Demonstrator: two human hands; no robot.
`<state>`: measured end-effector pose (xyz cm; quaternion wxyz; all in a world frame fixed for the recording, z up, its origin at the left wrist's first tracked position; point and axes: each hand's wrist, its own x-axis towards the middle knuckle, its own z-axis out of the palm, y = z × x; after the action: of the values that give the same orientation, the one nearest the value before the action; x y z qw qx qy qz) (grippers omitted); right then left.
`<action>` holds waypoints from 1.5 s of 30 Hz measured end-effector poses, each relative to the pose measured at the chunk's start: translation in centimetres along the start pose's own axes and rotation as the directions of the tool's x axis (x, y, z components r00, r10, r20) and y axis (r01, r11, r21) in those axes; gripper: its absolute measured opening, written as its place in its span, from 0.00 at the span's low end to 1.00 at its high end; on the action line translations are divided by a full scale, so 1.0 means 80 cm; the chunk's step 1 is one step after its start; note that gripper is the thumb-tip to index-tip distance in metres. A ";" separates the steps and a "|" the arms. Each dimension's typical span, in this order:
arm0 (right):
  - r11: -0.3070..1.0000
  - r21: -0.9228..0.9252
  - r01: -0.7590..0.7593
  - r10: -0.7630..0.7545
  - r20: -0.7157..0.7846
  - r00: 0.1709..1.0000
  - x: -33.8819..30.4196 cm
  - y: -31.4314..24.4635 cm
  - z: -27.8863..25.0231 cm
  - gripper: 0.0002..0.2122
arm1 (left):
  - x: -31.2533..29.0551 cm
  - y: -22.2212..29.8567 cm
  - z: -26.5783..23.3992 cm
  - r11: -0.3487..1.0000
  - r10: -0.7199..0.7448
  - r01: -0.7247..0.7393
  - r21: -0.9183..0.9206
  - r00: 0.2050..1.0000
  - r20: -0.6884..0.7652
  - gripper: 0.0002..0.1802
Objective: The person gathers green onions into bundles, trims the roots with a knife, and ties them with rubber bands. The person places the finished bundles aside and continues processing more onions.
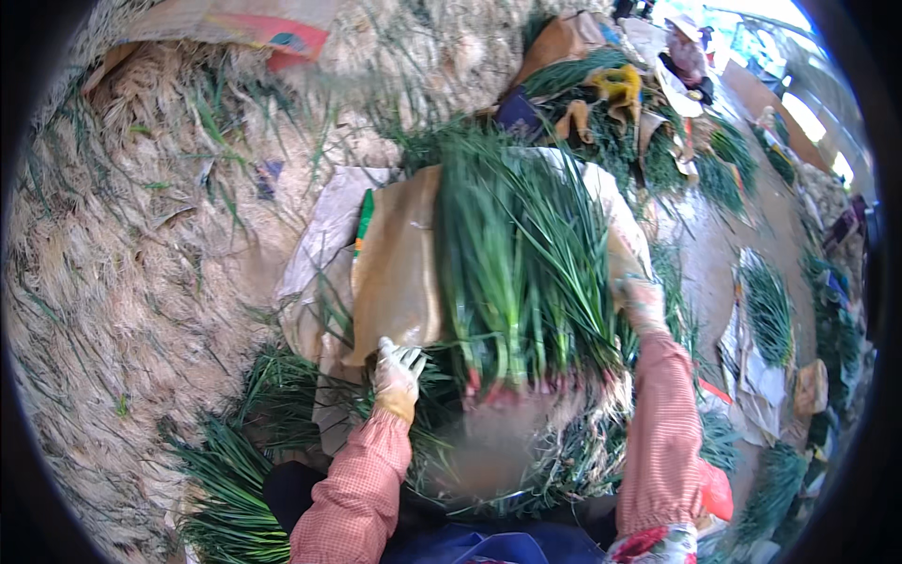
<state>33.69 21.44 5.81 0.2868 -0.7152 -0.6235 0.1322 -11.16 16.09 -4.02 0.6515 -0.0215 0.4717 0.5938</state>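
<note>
Green onions lie beside tan sheet, its edge touched by spread-fingered left hand, likely for steadying; can't tell grip of right hand.

A: Spring onions?
B: Leaves looked smooth, glossy; roots were stringy, rough.
A: Tan sheet?
B: Looked smooth, faintly shiny; paper or plastic, couldn't tell.
A: Clothing?
B: 2 sleeves were matt cloth.
A: Ground litter?
B: Was matt, coarse, fibrous.
</note>
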 end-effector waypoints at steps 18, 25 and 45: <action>0.886 0.457 -0.077 0.022 0.124 0.992 -0.164 -0.136 0.092 0.28 | -0.110 -0.157 0.169 0.989 -0.116 0.038 0.146 0.811 0.574 0.12; 0.419 0.899 -0.126 0.029 0.126 0.992 -0.144 -0.177 -0.059 0.23 | -0.180 -0.136 0.250 0.921 0.009 -0.282 0.270 0.707 0.708 0.21; 0.951 -0.219 -0.218 0.199 -0.105 0.974 -0.113 -0.217 -0.038 0.23 | -0.138 -0.039 0.063 0.881 0.094 -0.303 0.362 0.865 0.493 0.24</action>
<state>19.49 12.96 16.71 0.2121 -0.8100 -0.5434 0.0599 -4.03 9.86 4.15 0.6667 0.3137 0.4212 0.5289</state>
